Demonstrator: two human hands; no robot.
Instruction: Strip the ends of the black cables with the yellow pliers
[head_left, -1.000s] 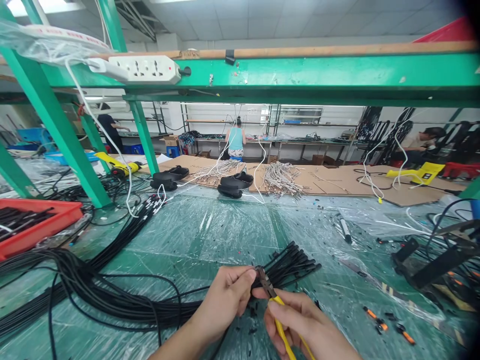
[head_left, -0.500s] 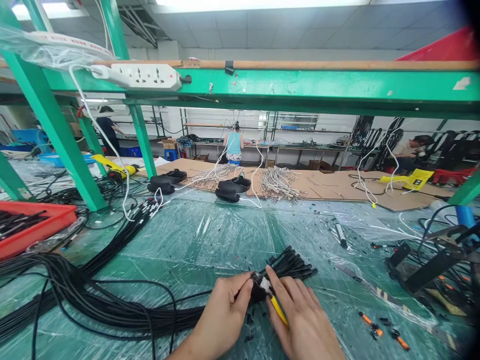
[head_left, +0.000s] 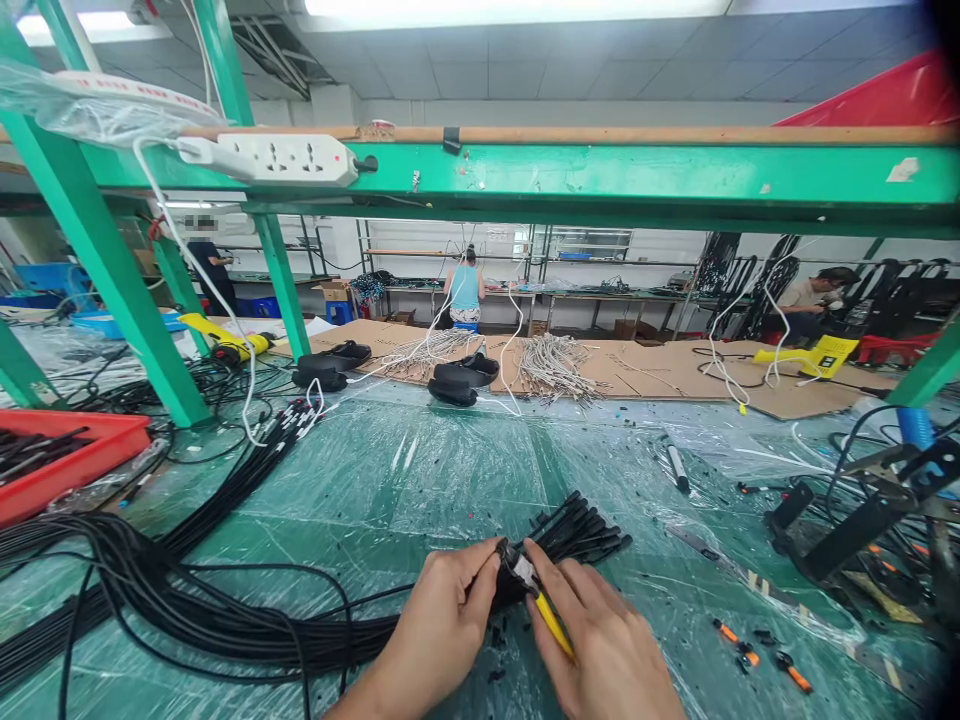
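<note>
My left hand pinches a small black piece at the end of a cable, thumb and fingertips pressed together. Close on its right, my right hand is wrapped round a tool with a yellow handle; the tool's metal head touches the piece between the hands. Behind and under the fingers lies a bundle of black cable ends, fanned to the upper right. The long black cables run from there to the left edge. The tool's tip is partly hidden by my fingers.
A red tray of dark parts stands at the left. Orange and black pieces and a black metal fixture lie right. Beyond are black pouches, pale cables on cardboard, and a green frame. People sit and stand farther back.
The whole view has shifted slightly. My hands keep the same hold, with the tool at the black piece; the standing person at the far left has changed posture.
</note>
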